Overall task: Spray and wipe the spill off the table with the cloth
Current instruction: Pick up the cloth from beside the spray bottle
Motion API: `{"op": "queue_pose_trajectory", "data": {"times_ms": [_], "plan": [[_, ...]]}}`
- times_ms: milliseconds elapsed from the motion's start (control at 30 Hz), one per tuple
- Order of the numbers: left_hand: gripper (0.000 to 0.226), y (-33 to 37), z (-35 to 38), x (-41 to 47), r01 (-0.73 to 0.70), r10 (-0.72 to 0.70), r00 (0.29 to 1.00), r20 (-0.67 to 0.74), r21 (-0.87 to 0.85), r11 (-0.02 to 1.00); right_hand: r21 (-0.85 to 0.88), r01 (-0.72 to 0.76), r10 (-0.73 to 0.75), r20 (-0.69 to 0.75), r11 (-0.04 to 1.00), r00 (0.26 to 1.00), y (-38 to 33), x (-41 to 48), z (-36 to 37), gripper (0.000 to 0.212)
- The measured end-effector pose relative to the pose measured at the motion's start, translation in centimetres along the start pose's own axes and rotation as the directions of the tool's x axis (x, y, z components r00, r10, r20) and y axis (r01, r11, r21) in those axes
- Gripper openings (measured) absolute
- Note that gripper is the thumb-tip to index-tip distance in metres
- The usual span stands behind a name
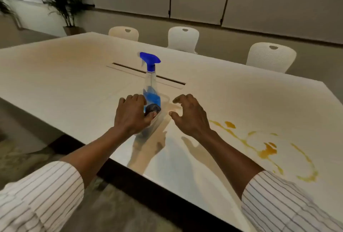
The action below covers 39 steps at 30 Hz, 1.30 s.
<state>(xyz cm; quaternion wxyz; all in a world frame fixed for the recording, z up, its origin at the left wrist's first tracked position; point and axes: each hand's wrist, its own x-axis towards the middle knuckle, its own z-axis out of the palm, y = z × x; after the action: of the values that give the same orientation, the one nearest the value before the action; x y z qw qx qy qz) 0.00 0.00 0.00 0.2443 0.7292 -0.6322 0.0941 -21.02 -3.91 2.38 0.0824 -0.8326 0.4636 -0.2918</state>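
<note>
A long white table (65, 75) fills most of the view, with a dark slot (148, 73) running across its middle and three white chairs (183, 38) along the far side. A potted plant (65, 3) stands in the far left corner of the room.

On the table's near right part lies the spill (267, 150) — thin orange streaks and a few thicker blobs, looping toward the near edge.

The bottle (151, 85) stands upright near the middle of the table, clear with blue liquid low down and a blue trigger head pointing left. It is well apart from the spill, to its left.

The left hand (132, 114) rests against the bottle's base, fingers curled beside it and the thumb touching a dark round thing (153, 108) there — whether that is the cloth I cannot tell. The right hand (189, 113) hovers just right of the bottle, fingers spread and bent, holding nothing. Both striped sleeves (37, 194) are pushed up the forearms.
</note>
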Motion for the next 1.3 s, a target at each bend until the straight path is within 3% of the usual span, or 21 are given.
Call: {"op": "queue_pose_trajectory", "data": {"times_ms": [67, 167, 367, 567, 800, 900, 1033, 1167, 1300], "plan": [[0.043, -0.3, 0.2, -0.1, 0.115, -0.109, 0.990, 0.087, -0.063, 0.991, 0.048, -0.034, 0.032, 0.043, 0.998, 0.999, -0.7, 0.8, 1.1, 0.042], [0.042, -0.7, 0.8, -0.2, 0.177, -0.158, 0.975, 0.159, -0.118, 0.977, 0.062, -0.083, 0.075, 0.121, 0.995, 0.990, -1.7, 1.6, 3.0, 0.046], [0.028, -1.0, 1.3, 0.3, 0.239, -0.203, 0.960, 0.191, -0.187, 0.953, 0.118, -0.168, 0.152, 0.128, 0.979, 0.980, -2.2, 3.2, 5.6, 0.046], [0.015, -0.4, 0.9, 1.4, 0.268, -0.249, 0.963, 0.104, -0.280, 0.922, 0.167, -0.173, 0.151, 0.136, 0.971, 0.979, -2.0, 4.6, 5.8, 0.038], [0.024, 0.4, -1.1, 3.6, 0.264, -0.274, 0.961, 0.025, -0.372, 0.890, 0.306, -0.273, 0.241, 0.139, 0.912, 0.961, -3.6, 6.2, 5.0, 0.056], [0.023, 1.2, -2.4, 4.7, 0.218, -0.251, 0.967, -0.041, -0.377, 0.900, 0.342, -0.345, 0.309, 0.156, 0.874, 0.938, -4.3, 6.8, 4.5, 0.055], [0.024, 2.5, -5.0, 5.8, 0.089, -0.168, 0.970, -0.178, -0.384, 0.919, 0.418, -0.417, 0.402, 0.129, 0.807, 0.907, -4.5, 7.5, 3.1, 0.036], [0.028, 4.2, -7.7, 6.6, -0.083, -0.023, 0.935, -0.353, -0.283, 0.956, 0.547, -0.385, 0.419, 0.068, 0.743, 0.905, -3.9, 8.1, 0.7, 0.012], [0.034, 5.9, -9.8, 8.0, -0.178, 0.035, 0.895, -0.444, -0.285, 0.942, 0.645, -0.310, 0.393, 0.016, 0.699, 0.919, -2.7, 8.6, -2.8, 0.019]]}}
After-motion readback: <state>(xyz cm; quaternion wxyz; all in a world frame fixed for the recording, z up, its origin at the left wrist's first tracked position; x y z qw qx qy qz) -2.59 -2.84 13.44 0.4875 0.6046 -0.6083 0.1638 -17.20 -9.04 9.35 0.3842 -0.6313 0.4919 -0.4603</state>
